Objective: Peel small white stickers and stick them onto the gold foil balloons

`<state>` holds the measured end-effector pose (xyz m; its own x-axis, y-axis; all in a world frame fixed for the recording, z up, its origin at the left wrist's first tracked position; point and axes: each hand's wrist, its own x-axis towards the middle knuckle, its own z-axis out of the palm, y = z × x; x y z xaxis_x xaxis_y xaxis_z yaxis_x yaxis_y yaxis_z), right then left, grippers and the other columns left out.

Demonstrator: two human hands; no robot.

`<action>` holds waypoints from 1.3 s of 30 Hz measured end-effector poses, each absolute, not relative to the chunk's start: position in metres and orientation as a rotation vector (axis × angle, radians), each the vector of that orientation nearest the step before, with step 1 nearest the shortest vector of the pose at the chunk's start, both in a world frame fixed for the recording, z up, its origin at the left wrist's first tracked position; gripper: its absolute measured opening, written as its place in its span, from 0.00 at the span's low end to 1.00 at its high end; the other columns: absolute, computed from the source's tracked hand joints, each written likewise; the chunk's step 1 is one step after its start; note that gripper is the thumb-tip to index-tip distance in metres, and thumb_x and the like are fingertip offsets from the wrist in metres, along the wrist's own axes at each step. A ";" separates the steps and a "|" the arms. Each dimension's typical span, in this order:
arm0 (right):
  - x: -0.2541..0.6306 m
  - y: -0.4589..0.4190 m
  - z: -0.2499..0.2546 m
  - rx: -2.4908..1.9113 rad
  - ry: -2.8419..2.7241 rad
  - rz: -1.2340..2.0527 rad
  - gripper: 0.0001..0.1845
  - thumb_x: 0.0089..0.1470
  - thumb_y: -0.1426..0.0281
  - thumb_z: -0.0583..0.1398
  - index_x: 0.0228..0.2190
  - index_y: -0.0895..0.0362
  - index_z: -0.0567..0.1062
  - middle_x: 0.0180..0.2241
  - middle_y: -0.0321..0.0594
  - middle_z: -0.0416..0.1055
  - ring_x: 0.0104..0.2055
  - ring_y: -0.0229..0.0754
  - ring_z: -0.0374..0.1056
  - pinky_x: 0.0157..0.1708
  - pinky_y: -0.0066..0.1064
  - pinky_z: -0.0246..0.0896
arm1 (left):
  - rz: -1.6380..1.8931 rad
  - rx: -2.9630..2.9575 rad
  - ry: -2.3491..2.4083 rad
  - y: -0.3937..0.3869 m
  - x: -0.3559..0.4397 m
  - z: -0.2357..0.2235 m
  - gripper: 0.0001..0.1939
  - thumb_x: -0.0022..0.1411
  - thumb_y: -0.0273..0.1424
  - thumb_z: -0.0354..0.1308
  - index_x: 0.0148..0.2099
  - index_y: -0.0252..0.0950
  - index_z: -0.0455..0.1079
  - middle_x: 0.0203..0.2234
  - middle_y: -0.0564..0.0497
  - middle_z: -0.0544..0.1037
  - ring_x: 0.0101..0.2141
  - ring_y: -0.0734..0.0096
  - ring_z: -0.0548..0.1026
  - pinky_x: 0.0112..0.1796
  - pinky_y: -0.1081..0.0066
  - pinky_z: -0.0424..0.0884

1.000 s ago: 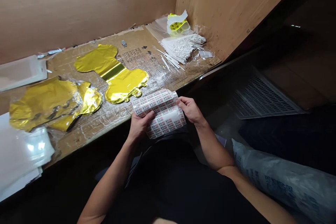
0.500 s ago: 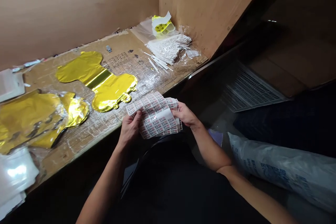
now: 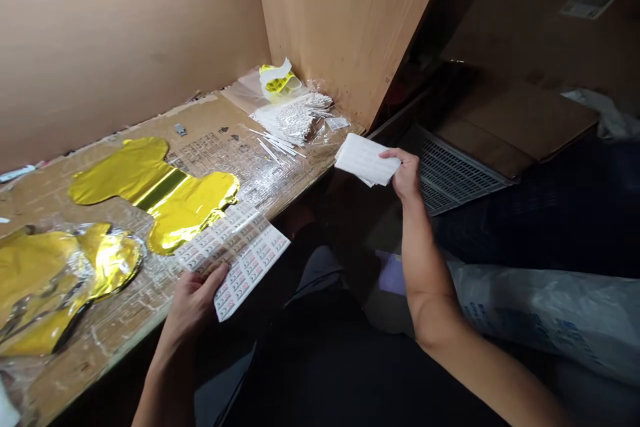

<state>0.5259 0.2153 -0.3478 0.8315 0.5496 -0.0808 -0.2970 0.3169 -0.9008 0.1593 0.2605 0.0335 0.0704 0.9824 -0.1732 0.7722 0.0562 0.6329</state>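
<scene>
My left hand (image 3: 197, 297) pinches a sheet of printed labels (image 3: 245, 260) by its near edge, thumb on top. The sheet has rows of small black and red marks and tilts over the table's front edge. Away to the right, my right hand (image 3: 407, 173) grips a small stack of white sheets (image 3: 365, 159), blank side up, held in the air past the table edge. Just beyond the label sheet lies a flat gold foil balloon (image 3: 160, 190) with a dark band across its middle. Another gold foil balloon (image 3: 70, 280), in clear plastic, rests to the left.
White sticks (image 3: 290, 120) lie in a heap at the table's far right, beside a yellow roll (image 3: 280, 80). Cardboard walls (image 3: 330, 27) rise behind. On the floor at right are a grey plastic crate (image 3: 450, 170) and a filled plastic sack (image 3: 550, 320).
The stack of label sheets, held in both hands before, is now parted. My right hand has carried the stack right and turned it over; my left hand keeps one sheet. The view has shifted right.
</scene>
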 end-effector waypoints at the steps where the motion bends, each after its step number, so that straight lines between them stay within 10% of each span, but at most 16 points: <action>1: 0.540 0.218 -0.354 -1.176 -0.256 0.535 0.15 0.59 0.68 0.58 0.42 0.60 0.81 0.46 0.50 0.80 0.49 0.51 0.76 0.48 0.41 0.71 | 0.399 1.821 1.727 0.259 0.157 0.037 0.39 0.37 0.51 0.86 0.45 0.31 0.81 0.36 0.39 0.81 0.36 0.44 0.82 0.28 0.68 0.80; 14: 0.541 0.302 -0.366 -1.574 -0.095 0.224 0.32 0.52 0.84 0.45 0.48 0.65 0.81 0.56 0.57 0.73 0.62 0.47 0.69 0.62 0.34 0.62 | 0.291 1.640 1.827 0.234 0.135 0.039 0.33 0.31 0.43 0.87 0.38 0.32 0.82 0.42 0.39 0.81 0.31 0.45 0.81 0.26 0.64 0.81; 22: 0.514 0.348 -0.333 -1.528 -0.365 0.417 0.36 0.50 0.83 0.43 0.54 0.69 0.79 0.56 0.58 0.72 0.62 0.47 0.67 0.64 0.33 0.59 | 0.231 1.787 1.806 0.204 0.154 0.044 0.50 0.36 0.55 0.83 0.60 0.40 0.80 0.51 0.39 0.80 0.48 0.29 0.80 0.40 0.53 0.85; 29: 0.563 0.376 -0.314 -1.425 -1.005 0.737 0.31 0.48 0.84 0.57 0.53 0.62 0.81 0.55 0.53 0.77 0.58 0.54 0.69 0.66 0.45 0.59 | 0.080 1.907 1.728 0.208 0.129 0.056 0.49 0.37 0.53 0.84 0.63 0.47 0.79 0.62 0.43 0.73 0.60 0.26 0.72 0.53 0.47 0.81; 35: 0.635 0.390 -0.314 -1.670 -0.879 0.748 0.28 0.63 0.83 0.52 0.61 0.66 0.77 0.58 0.58 0.75 0.58 0.50 0.72 0.63 0.40 0.63 | 0.201 2.044 1.701 0.196 0.104 0.052 0.36 0.55 0.56 0.76 0.62 0.50 0.79 0.66 0.49 0.70 0.70 0.41 0.60 0.72 0.50 0.47; 39: 0.639 0.413 -0.299 -1.866 -0.784 0.757 0.22 0.65 0.76 0.59 0.57 0.70 0.78 0.59 0.70 0.72 0.62 0.59 0.70 0.62 0.47 0.62 | 0.256 1.990 1.753 0.196 0.093 0.052 0.35 0.56 0.57 0.76 0.61 0.48 0.80 0.64 0.49 0.73 0.68 0.41 0.65 0.69 0.55 0.62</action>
<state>0.6388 0.4128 -0.2985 0.6046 0.7784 -0.1693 0.1966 -0.3518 -0.9152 0.0927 0.1957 0.0524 0.1651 0.9721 -0.1665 0.8838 -0.0709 0.4624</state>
